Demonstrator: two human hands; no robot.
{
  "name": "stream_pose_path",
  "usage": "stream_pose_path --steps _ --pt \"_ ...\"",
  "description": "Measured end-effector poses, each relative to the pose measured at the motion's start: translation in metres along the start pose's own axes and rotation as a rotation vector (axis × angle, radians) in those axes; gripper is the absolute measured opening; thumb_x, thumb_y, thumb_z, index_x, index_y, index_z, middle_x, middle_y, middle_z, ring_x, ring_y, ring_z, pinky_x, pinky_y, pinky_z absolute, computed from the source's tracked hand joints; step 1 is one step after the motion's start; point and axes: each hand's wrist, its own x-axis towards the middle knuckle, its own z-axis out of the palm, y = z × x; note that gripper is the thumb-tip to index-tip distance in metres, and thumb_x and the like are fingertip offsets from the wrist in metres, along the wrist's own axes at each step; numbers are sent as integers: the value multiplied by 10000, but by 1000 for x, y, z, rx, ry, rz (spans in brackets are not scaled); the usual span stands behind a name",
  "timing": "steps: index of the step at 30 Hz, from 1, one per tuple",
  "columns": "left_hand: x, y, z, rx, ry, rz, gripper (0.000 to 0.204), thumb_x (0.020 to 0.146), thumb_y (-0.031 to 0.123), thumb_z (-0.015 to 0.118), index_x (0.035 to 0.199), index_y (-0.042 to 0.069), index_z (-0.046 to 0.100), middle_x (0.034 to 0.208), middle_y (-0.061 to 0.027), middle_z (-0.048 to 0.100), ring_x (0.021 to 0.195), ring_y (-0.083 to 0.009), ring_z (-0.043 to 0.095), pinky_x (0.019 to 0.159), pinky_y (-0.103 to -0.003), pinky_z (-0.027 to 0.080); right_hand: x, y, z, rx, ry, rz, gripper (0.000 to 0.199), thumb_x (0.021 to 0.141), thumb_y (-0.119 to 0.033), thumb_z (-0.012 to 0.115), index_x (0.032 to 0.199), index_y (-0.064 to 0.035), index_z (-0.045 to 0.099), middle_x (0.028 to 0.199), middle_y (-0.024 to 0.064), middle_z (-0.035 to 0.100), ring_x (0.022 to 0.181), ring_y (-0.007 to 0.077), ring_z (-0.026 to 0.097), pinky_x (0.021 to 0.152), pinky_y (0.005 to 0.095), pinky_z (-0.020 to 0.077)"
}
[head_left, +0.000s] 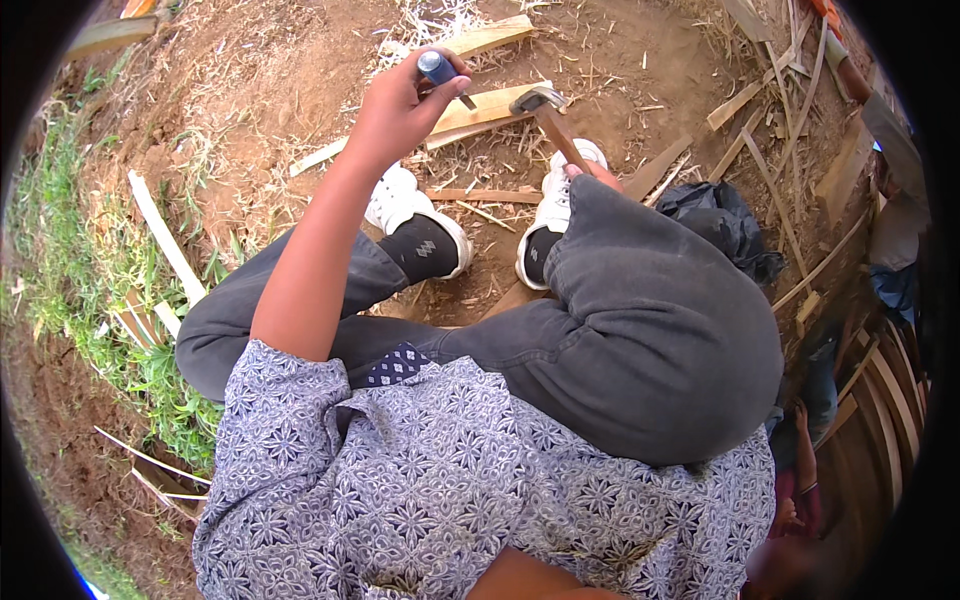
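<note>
The fingers [452, 72] of the left hand [400, 110] are curled tightly round a blue-handled tool [437, 68], whose thin metal shaft sticks out from the fist toward a pale wooden plank [490, 108] lying on the bare earth. The blue grip sits at the top of the fist, pinched between thumb and forefinger, and its tip is just beside the plank's near edge.

The right hand [592, 172] is almost wholly hidden behind the raised right knee in dark grey trousers [650, 320]; only a fingertip or two shows, closed on the wooden shaft of a hammer [550, 115]. The hammer's steel head rests at the right end of the same plank, close to the blue-handled tool.

Two white shoes [400, 200] with black socks are planted just below the plank, a thin stick between them. A black plastic bag [725, 215] lies crumpled to the right of the knee; what it holds cannot be seen. Loose wood offcuts [735, 105] and dry straw litter the soil, and grass [80, 260] edges the left side.
</note>
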Motion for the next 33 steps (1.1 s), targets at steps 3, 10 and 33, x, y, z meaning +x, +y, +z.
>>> stream_pose_path --steps 3,10,33 --pt "3 9 5 67 -25 -11 190 1020 187 745 1151 60 693 984 -68 776 916 -129 738 811 -320 579 6 6 -5 -69 28 13 345 1003 -290 697 1229 -33 731 849 17 655 750 105 581 670 323 471" --pt "8 14 8 117 -92 -80 169 1032 172 723 1163 67 697 1072 -41 776 1044 -126 736 908 -311 580 6 6 -4 -93 35 10 354 1005 -303 690 1232 -35 738 870 26 669 768 117 593 685 330 477" --pt "12 9 22 226 -94 77 203 1002 218 750 1134 86 668 993 -110 774 944 -266 768 849 -394 593 -4 -12 -1 -121 27 -15 363 1042 -302 673 1271 -23 710 844 3 645 729 107 567 659 317 457"
